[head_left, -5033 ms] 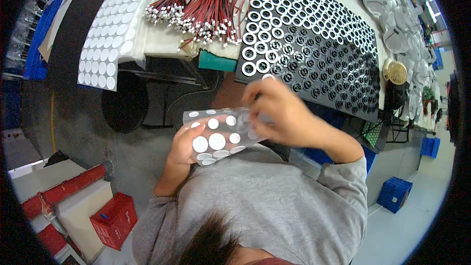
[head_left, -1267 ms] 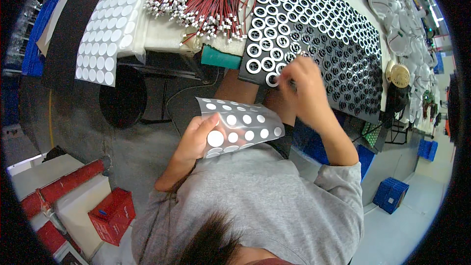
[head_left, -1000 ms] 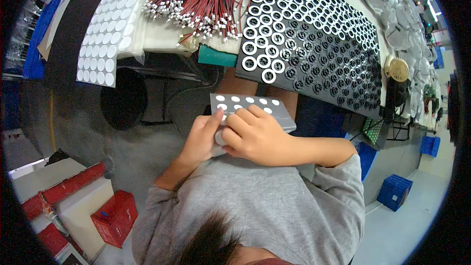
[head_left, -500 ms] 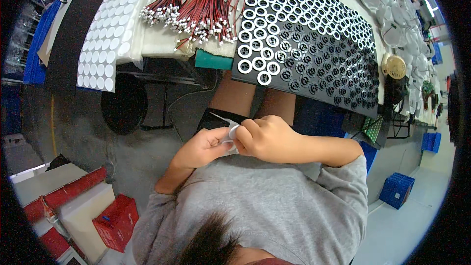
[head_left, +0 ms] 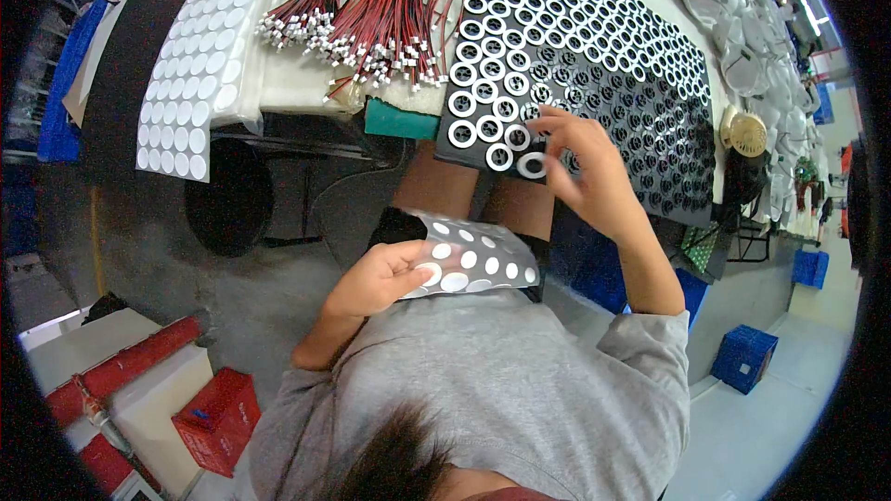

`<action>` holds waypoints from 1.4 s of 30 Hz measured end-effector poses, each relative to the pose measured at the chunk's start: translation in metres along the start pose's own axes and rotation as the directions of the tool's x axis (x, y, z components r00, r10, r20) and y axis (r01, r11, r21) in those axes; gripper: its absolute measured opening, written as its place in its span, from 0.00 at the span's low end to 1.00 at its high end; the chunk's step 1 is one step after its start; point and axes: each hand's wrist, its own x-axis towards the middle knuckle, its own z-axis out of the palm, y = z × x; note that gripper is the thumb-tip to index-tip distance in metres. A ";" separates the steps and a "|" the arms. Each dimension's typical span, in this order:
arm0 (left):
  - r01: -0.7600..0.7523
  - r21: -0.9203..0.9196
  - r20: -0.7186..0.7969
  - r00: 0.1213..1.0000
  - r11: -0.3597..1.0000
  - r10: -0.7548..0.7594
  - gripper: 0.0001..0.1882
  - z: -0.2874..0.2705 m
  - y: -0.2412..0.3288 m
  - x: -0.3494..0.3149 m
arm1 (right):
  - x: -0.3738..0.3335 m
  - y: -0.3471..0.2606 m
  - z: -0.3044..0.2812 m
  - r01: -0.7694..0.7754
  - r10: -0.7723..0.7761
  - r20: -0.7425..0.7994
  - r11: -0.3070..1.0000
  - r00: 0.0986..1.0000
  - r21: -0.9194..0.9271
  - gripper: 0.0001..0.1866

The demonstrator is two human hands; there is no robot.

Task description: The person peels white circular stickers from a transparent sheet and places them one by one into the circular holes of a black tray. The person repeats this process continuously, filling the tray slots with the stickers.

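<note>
Two hands stand apart: the left hand (head_left: pixel 376 280) grips one end of a translucent sheet of white dots (head_left: pixel 478 260) between thumb and fingers, the sheet bending away to their right, while the right hand (head_left: pixel 546 144), fingers spread and loosely curled, is over the near edge of a black board (head_left: pixel 464 155), a white ring (head_left: pixel 522 167) just beside its thumb. Right of those fingers sit black round parts (head_left: pixel 650 134); to their left, past a green piece (head_left: pixel 399 119), red and black wires (head_left: pixel 390 0) lie on the bench (head_left: pixel 302 83).

Wires (head_left: pixel 390 0) lie between the sticker sheet (head_left: pixel 176 111) (far left) and the board (head_left: pixel 473 156).
</note>
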 end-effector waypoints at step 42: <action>0.032 -0.048 0.066 0.997 0.998 -0.029 0.18 -0.003 -0.004 0.005 | 0.015 0.049 0.026 -0.302 0.252 -0.252 0.935 0.934 -0.185 0.07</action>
